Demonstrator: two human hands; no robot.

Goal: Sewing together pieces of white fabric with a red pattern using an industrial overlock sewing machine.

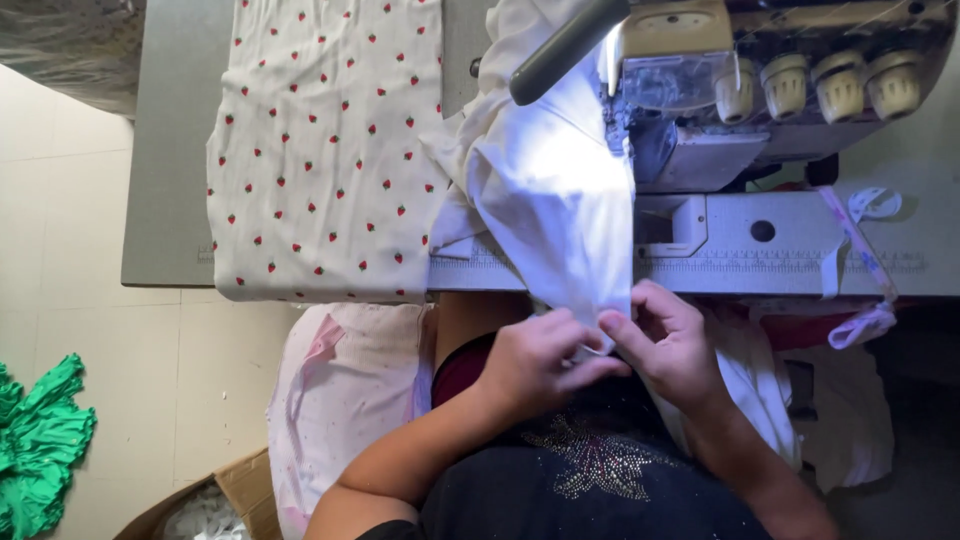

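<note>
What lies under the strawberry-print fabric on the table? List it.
The strawberry-print fabric rests on the grey table; its lower edge overhangs the table front. Anything beneath it is covered. White cloth overlaps its right edge.

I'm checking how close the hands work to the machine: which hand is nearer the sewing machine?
Right. The right hand pinches the white cloth just below the sewing machine; the left hand sits further left.

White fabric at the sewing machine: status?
Left hand and right hand both pinch white fabric edge. Fabric trails up under sewing machine. Strawberry-print cloth alongside, apart.
</note>
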